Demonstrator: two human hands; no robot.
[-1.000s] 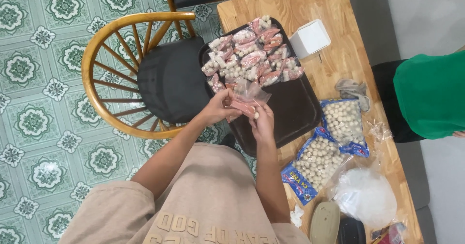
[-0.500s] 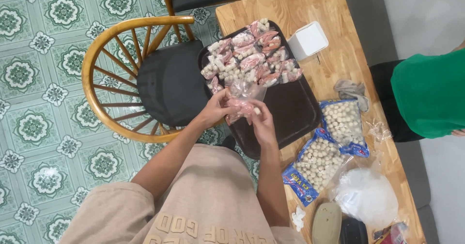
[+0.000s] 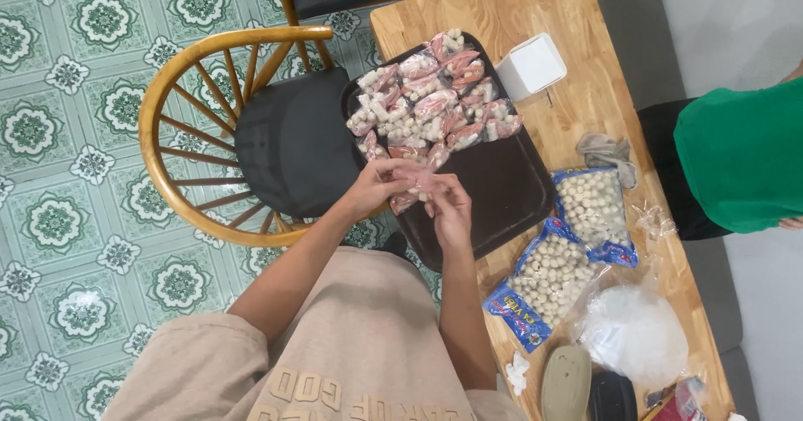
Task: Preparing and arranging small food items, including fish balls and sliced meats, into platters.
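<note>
My left hand (image 3: 374, 188) and my right hand (image 3: 449, 206) both grip one small clear packet of pink and white food pieces (image 3: 416, 183) over the near end of a dark brown tray (image 3: 510, 191). The fingers of both hands pinch the packet between them. Several filled packets like it (image 3: 431, 103) lie piled on the far half of the tray. The tray rests on a wooden table (image 3: 544, 3) and juts over its left edge.
Two blue-edged bags of white balls (image 3: 594, 208) (image 3: 548, 279) lie right of the tray, with a crumpled clear plastic bag (image 3: 636, 333) nearer me. A white box (image 3: 532, 66) stands at the tray's far corner. A wooden chair with dark cushion (image 3: 288, 141) stands left. A person in green (image 3: 740, 158) sits right.
Both hands have drawn slightly toward me with the packet, away from the pile; the fingers have shifted on it.
</note>
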